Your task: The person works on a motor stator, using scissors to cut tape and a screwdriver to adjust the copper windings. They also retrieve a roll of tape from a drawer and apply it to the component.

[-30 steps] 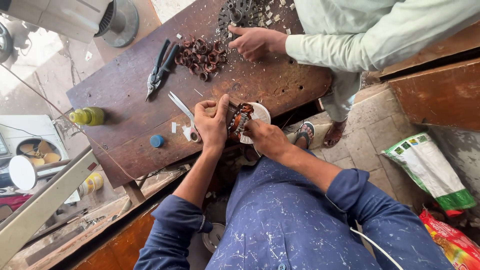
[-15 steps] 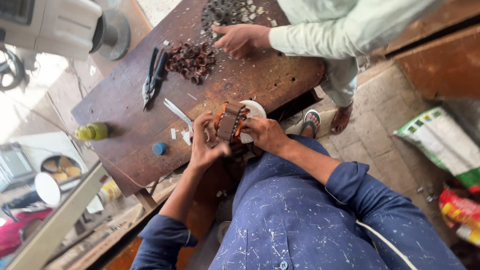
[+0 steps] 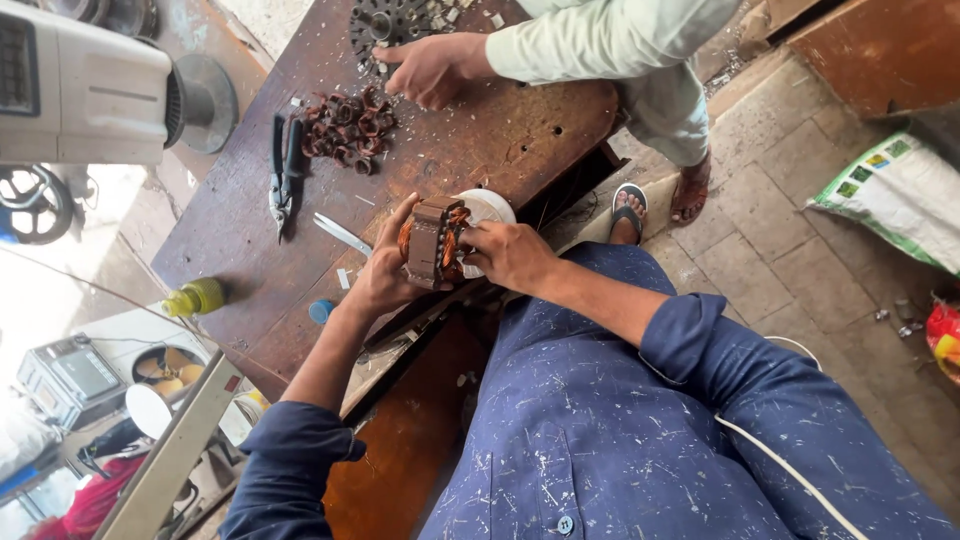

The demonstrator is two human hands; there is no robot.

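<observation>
Both hands [image 3: 450,262] lifted motor stator [image 3: 432,242] off white dish [image 3: 492,207], now upright.

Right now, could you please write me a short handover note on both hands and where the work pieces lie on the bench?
Left hand: cups the left side of the motor stator, held on edge above the near rim of the wooden bench.
Right hand: grips the stator's right side, by the copper windings.
White round dish: just behind the stator.
Pliers and a metal blade lie on the bench; a pile of removed copper coils sits further back.
Another person's hand rests by a dark toothed disc.
Windings remain in the stator.
</observation>
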